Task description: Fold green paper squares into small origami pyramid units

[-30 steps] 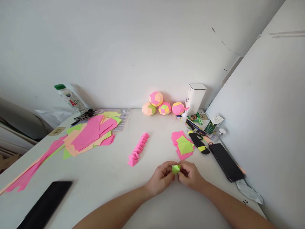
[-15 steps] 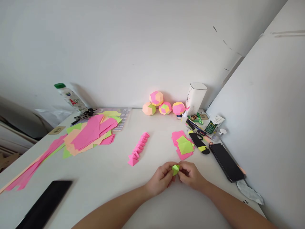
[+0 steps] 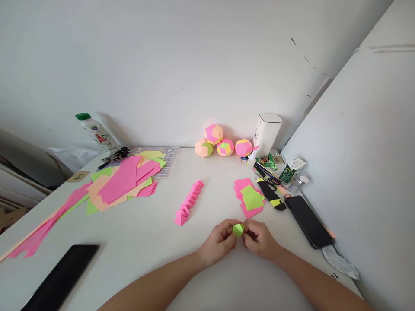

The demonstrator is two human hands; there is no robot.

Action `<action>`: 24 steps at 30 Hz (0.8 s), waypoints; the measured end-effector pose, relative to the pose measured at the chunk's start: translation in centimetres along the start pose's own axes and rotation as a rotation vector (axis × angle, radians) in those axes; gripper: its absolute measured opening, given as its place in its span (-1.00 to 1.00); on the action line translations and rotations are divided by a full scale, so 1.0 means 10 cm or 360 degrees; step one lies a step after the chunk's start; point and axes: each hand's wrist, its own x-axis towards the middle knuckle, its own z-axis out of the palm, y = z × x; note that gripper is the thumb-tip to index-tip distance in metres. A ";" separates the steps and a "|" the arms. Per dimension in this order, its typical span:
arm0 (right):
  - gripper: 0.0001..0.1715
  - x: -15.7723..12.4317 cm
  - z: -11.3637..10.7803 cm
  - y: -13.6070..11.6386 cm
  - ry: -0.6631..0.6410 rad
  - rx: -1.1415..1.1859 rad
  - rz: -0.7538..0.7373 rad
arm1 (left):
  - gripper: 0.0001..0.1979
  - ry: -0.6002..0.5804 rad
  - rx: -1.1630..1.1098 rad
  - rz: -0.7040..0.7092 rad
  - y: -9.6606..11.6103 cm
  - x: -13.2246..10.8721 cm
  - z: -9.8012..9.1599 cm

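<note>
Between my two hands, over the front of the white table, is a small folded piece of green paper (image 3: 238,230). My left hand (image 3: 220,238) pinches its left side with thumb and fingers. From the right, my right hand (image 3: 260,236) grips the edge of the same piece with closed fingertips. Just beyond my hands lies a loose stack of pink and green paper squares (image 3: 253,201). To the left, a slanting row of folded pink paper units (image 3: 189,203) stands on the table.
Paper balls (image 3: 213,134) sit against the wall beside a white box (image 3: 267,134). At right lie a utility knife (image 3: 271,194) and a phone (image 3: 309,221). At left are cut paper strips and sheets (image 3: 119,179), a bottle (image 3: 97,134) and a black flat object (image 3: 61,276).
The green paper has tilted slightly and shifted a little to the left between my fingers. Both hands keep almost the same place and grip.
</note>
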 end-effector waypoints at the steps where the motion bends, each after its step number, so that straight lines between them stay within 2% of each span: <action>1: -0.87 0.00 0.00 0.00 -0.0025 0.0058 0.0031 | -0.63 0.0008 -0.0018 -0.0004 0.01 0.00 0.00; 5: -0.94 -0.01 0.00 -0.01 -0.0092 0.0191 0.0116 | -0.62 -0.0012 -0.0038 -0.0003 0.04 0.00 0.01; 10: -0.82 -0.01 0.01 0.00 -0.0013 0.0164 0.0192 | -0.56 0.0076 -0.0017 0.0036 0.06 0.00 0.03; 12: -0.82 -0.01 0.00 0.00 -0.0015 0.0191 0.0215 | -0.60 0.0067 -0.0002 0.0021 0.06 0.01 0.04; 15: -0.80 -0.01 -0.01 -0.02 -0.0044 0.0194 0.0202 | -0.70 0.0084 0.0015 -0.0021 0.06 0.03 0.04; 19: -0.83 -0.02 -0.01 -0.01 -0.0084 0.0192 0.0163 | -0.70 0.0159 -0.0055 -0.0047 0.07 0.04 0.03; 22: -0.95 -0.03 0.01 0.02 -0.0045 0.0211 0.0155 | -0.72 0.0178 -0.0153 -0.0046 0.07 0.05 0.02; 24: -0.89 -0.04 0.02 0.05 0.0016 0.0224 0.0126 | -0.75 0.0186 -0.0185 -0.0049 0.05 0.06 0.00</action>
